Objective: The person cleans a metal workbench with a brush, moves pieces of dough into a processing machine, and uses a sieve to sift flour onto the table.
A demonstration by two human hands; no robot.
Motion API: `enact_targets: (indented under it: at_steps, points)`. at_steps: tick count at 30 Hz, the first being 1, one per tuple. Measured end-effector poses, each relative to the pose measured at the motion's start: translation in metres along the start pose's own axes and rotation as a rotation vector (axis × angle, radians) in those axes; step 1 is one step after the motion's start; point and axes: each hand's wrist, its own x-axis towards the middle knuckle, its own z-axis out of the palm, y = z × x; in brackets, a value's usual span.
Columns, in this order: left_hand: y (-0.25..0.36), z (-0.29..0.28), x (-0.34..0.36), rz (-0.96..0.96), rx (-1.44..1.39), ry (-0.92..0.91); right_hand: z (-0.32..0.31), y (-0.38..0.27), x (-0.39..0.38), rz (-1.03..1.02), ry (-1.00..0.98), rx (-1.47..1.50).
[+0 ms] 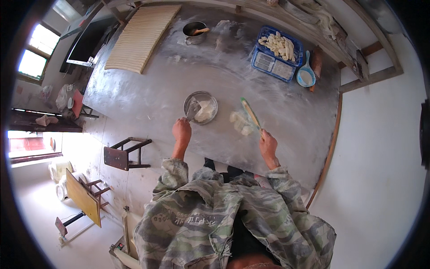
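Close to the near edge of the grey, flour-dusted table, my left hand point(181, 131) is closed on a flat grey scraper point(193, 107). The scraper's blade dips into a round metal pan point(217, 110), beside a pale heap of flour point(206, 110). My right hand point(268, 144) grips the lower end of a narrow brush point(251, 112) with a wooden middle and a green edge. Its far end tilts away to the left, over or beside a loose patch of flour point(241, 123) on the table. The fingertips of both hands are partly hidden.
Rows of pale dough strips point(142, 38) lie at the far left. A dark pot point(194, 39) holds a wooden-handled utensil. At the far right are a blue basket point(297, 44) of dough pieces, a blue dipper point(306, 76) and a rolling pin point(316, 62). A wooden stool point(117, 158) stands left.
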Motion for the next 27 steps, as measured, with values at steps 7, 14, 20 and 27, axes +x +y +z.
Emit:
enact_targets:
  at_steps: [7,14,20,27]
  points:
    - [0.008,0.012,-0.039,0.065,-0.365,-0.251,0.021,-0.002,0.048,-0.240,-0.045,-0.062]
    - [0.026,0.053,-0.079,-0.204,-0.606,-0.676,-0.017,0.004,0.018,-0.211,-0.168,-0.022]
    - [0.022,0.077,-0.054,-0.187,-0.494,-0.742,-0.003,0.030,-0.038,0.158,-0.035,-0.100]
    - [0.046,0.087,-0.026,-0.123,-0.414,-0.805,0.087,-0.019,-0.073,0.414,-0.028,0.372]
